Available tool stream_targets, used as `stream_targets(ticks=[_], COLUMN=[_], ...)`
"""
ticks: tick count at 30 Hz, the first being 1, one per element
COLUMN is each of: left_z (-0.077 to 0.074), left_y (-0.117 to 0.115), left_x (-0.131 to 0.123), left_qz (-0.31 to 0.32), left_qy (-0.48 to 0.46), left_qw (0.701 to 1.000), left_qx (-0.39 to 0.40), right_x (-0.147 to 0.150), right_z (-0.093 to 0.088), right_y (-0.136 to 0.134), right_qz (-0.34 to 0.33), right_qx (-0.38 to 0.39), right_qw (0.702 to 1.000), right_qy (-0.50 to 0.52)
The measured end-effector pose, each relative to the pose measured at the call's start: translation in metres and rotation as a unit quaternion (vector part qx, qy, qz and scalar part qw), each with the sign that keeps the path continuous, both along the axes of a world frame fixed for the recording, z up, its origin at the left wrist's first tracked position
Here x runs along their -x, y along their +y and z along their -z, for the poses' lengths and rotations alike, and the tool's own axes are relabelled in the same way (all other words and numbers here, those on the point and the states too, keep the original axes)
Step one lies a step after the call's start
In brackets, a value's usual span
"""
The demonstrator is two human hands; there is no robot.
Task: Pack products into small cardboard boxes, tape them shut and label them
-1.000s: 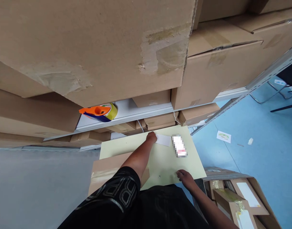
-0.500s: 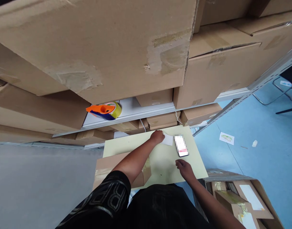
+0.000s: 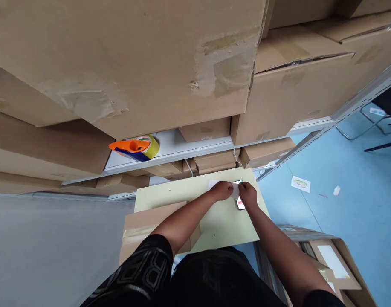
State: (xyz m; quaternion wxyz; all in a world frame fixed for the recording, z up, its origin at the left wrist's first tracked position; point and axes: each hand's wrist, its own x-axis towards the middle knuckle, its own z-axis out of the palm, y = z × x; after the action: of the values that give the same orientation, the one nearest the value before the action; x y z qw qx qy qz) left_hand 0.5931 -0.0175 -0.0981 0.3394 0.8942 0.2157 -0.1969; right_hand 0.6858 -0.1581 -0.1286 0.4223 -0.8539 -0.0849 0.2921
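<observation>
My left hand (image 3: 222, 190) is closed on a small white paper slip (image 3: 235, 191), which looks like a label, above the pale table (image 3: 221, 224). The fingers of my right hand (image 3: 249, 196) pinch the slip's other side. Behind my left hand another white paper piece (image 3: 213, 183) shows; whether it joins the slip is hidden. Under my right hand lies a phone (image 3: 240, 205) with a lit screen, partly covered. Below my left forearm sits a taped cardboard box (image 3: 140, 226).
A tape dispenser (image 3: 134, 147) with yellow tape rests on the white shelf (image 3: 169, 145). Large cardboard boxes (image 3: 144, 55) overhang the table. At right stands an open carton (image 3: 345, 247) holding boxes, and a printed sheet (image 3: 300, 183) lies on the blue floor.
My right hand has moved up and over the phone to meet the paper slip. My left hand has shifted right and slightly down, closer to the phone.
</observation>
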Motion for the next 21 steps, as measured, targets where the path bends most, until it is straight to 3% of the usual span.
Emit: stream_targets(ticks=[9, 13, 17, 21], left_z=[0.043, 0.051, 0.05, 0.043], left_y=[0.009, 0.008, 0.009, 0.003], left_x=[-0.005, -0.005, -0.004, -0.002], left_qz=[0.025, 0.036, 0.024, -0.009], left_qy=[0.1, 0.112, 0.116, 0.108], left_qw=[0.993, 0.991, 0.991, 0.993], left_qx=[-0.063, -0.068, -0.062, -0.039], right_x=[-0.008, -0.003, 0.006, 0.011], right_z=[0.042, 0.05, 0.043, 0.015], right_y=[-0.021, -0.038, -0.068, -0.101], right_qz=[0.096, 0.136, 0.155, 0.162], right_qx=[-0.009, -0.018, -0.051, -0.112], right_qw=[0.99, 0.979, 0.971, 0.963], right_qy=[0.101, 0.149, 0.177, 0.183])
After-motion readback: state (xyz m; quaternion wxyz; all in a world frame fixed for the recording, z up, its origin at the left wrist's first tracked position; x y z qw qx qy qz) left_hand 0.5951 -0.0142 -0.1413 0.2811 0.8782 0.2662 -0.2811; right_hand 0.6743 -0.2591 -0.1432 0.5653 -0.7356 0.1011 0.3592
